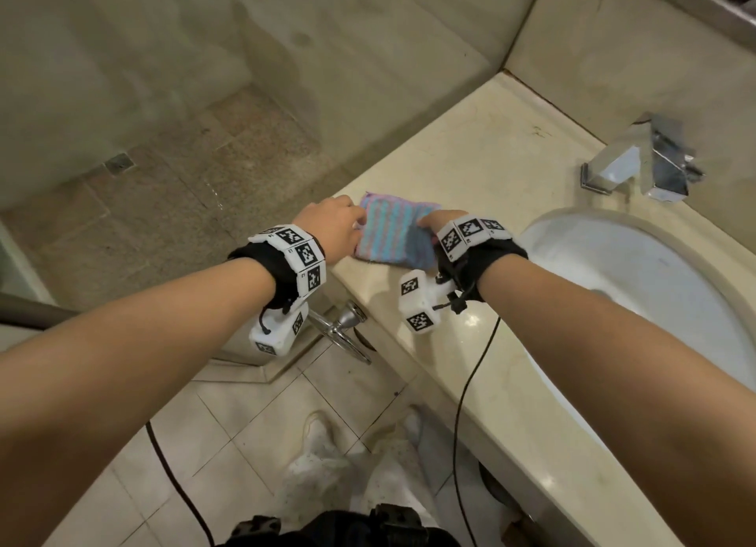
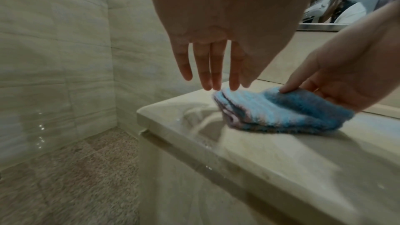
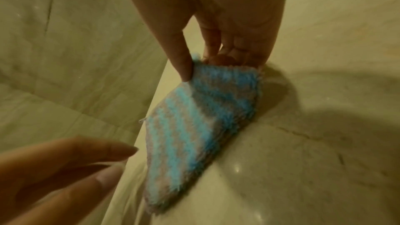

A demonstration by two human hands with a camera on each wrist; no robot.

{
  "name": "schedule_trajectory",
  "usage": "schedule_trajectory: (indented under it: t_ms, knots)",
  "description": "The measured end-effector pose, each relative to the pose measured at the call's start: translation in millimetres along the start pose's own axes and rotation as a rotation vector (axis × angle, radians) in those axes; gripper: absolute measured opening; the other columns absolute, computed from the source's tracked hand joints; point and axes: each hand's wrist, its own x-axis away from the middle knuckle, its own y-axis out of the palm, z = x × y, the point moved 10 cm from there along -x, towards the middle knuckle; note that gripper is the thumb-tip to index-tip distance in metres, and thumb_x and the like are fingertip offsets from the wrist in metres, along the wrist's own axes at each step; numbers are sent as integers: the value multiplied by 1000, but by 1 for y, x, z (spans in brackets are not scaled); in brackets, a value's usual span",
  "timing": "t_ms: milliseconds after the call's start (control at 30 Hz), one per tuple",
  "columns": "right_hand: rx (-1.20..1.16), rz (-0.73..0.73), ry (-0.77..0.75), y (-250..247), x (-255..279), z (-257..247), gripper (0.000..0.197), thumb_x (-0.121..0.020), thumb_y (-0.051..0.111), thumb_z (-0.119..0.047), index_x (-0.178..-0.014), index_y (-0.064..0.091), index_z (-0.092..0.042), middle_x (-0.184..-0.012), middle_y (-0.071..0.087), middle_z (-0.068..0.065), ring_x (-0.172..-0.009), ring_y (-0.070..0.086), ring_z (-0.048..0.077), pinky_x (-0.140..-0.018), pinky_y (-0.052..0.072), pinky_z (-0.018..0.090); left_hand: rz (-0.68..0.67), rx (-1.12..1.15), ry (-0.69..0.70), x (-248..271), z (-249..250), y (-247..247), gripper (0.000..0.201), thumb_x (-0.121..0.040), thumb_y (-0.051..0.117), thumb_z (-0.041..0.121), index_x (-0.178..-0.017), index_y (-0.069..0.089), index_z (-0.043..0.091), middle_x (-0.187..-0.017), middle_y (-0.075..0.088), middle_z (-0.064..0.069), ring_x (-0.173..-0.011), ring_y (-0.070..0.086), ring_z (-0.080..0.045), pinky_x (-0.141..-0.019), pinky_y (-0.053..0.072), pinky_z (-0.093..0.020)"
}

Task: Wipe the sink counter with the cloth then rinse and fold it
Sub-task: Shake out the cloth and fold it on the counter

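Your left hand [image 1: 329, 225] is spread out with straight fingers [image 2: 234, 67], the tips just touching the left edge of the cloth [image 1: 390, 231]. The fluffy blue and pink striped cloth lies folded on the bench [image 1: 482, 158], near its left end. Your right hand [image 1: 439, 221] pinches the cloth's right side. The sink [image 1: 638, 268] is further right, with the tap [image 1: 638, 160] behind it.
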Motion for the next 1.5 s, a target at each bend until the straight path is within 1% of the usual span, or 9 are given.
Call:
schedule_trajectory:
  t_ms: [167,267,467,600,767,867,1067,1333,1500]
  knots:
    - [-32,124,-61,-3,7,-24,28,-86,60,-21,-109,62,-6,-116,63,17,-99,59,24,-90,51,37,-12,114,-27,-3,-9,-15,28,-92,49,24,-115,60,13,-119,58,-13,-111,54,-30,-92,41,-34]
    - [-221,143,-173,-18,27,-44,24,-84,60,-5,-67,47,-15,-73,54,7,-75,57,23,-70,52,38,13,138,-20,-10,2,-31,30,-93,49,27,-115,60,10,-119,61,-14,-111,56,-30,-93,42,-34]
    - [-264,164,-317,-76,91,-63,32,-85,60,-3,-62,42,-16,-67,45,2,-63,50,12,-55,47,24,-124,308,-104,-26,55,-38,40,-97,41,31,-115,61,1,-121,62,-18,-114,56,-34,-93,44,-35]
    - [-303,185,-350,-124,130,-60,34,-87,58,-5,-61,40,-18,-66,43,0,-60,48,11,-47,42,17,-310,915,-263,-24,113,-21,45,-99,31,39,-108,54,1,-101,58,-12,-72,57,-20,-64,43,-28]
    - [-450,226,-368,-191,169,-27,32,-90,52,-3,-63,43,-18,-58,38,-2,-45,36,7,-38,30,13,-492,1622,-232,-3,224,-35,66,-95,15,58,-100,60,10,-105,66,-1,-85,63,-19,-69,50,-25]
    - [-536,322,-358,-241,188,15,28,-89,51,-2,-66,45,-17,-52,40,-4,-43,35,6,-46,28,20,-507,1587,-223,11,278,-39,36,-98,34,43,-89,57,17,-103,59,-3,-76,58,-15,-66,48,-26]
    - [-637,430,-194,-329,213,146,28,-91,50,-1,-68,45,-15,-65,44,1,-38,52,3,-37,38,10,-486,1365,-125,20,388,-1,39,-96,39,-1,-134,44,4,-109,62,-9,-77,60,-14,-74,53,-30]
    - [-640,573,16,-423,238,332,15,-92,53,-3,-77,55,-9,-100,64,23,-92,65,32,-83,52,40,-611,1242,-57,32,557,79,44,-92,40,-10,-135,41,1,-135,49,-24,-113,56,-34,-86,44,-39]
    - [-684,753,134,-480,247,426,16,-84,64,-3,-100,65,-1,-106,67,18,-88,66,30,-85,56,40,-674,1172,-2,38,639,117,43,-92,38,-13,-134,42,-3,-116,53,-20,-105,53,-29,-88,43,-41]
